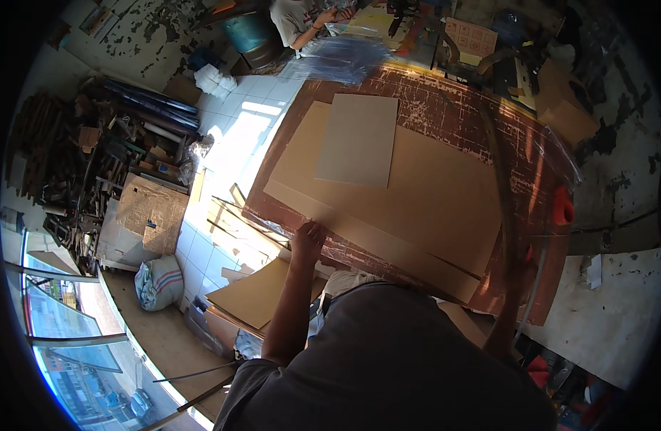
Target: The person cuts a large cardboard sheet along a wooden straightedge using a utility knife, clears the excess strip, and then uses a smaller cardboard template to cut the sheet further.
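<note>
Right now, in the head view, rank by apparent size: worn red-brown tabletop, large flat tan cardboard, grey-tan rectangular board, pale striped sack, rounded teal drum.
1. Worn red-brown tabletop, by outline
2. Large flat tan cardboard
3. Grey-tan rectangular board
Unranked: pale striped sack and rounded teal drum look alike.

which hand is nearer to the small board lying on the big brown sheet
Left. The left hand is in front of the small board, slightly left; the right hand is farther off to its right.
</note>
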`<move>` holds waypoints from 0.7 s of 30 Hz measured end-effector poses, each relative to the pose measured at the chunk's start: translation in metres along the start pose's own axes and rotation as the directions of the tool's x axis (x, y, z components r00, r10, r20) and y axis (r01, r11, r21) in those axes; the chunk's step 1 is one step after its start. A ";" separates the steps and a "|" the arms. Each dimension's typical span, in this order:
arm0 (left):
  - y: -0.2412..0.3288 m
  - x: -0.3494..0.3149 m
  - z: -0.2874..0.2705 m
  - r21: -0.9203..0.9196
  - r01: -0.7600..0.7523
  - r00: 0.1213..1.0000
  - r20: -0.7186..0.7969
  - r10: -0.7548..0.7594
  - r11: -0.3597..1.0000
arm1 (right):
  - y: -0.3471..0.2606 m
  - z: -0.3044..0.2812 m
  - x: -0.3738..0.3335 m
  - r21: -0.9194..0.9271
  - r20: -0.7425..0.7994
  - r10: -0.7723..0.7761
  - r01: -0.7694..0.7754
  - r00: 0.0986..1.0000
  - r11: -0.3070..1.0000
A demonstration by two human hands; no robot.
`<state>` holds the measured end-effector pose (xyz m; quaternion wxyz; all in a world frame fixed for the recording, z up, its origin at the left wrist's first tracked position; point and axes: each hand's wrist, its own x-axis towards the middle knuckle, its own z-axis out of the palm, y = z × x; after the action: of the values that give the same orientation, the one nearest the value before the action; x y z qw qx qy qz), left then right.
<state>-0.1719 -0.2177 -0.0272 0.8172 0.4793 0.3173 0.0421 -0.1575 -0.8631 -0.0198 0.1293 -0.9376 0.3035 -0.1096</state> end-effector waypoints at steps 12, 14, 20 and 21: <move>0.029 -0.002 0.042 -0.463 0.163 0.960 -0.128 -0.248 0.871 | -0.006 0.035 0.006 -0.316 -0.331 -0.271 0.164 0.904 0.935; 0.015 0.002 0.017 -0.435 0.117 0.983 -0.074 -0.166 0.893 | -0.073 0.001 -0.016 -0.052 -0.280 -0.372 0.373 0.885 0.926; 0.005 -0.001 0.017 -0.250 0.138 0.984 -0.072 -0.161 0.958 | -0.159 -0.026 -0.110 0.457 0.228 -0.831 0.698 0.508 0.552; 0.009 -0.007 0.025 -0.309 0.166 0.966 -0.139 -0.217 0.936 | -0.172 -0.032 -0.123 0.478 0.221 -0.925 0.792 0.310 0.380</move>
<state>-0.1619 -0.2347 -0.0081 0.8495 0.3132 0.4216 0.0499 -0.1707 -0.6604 0.0479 0.2475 -0.9181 -0.3090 0.0198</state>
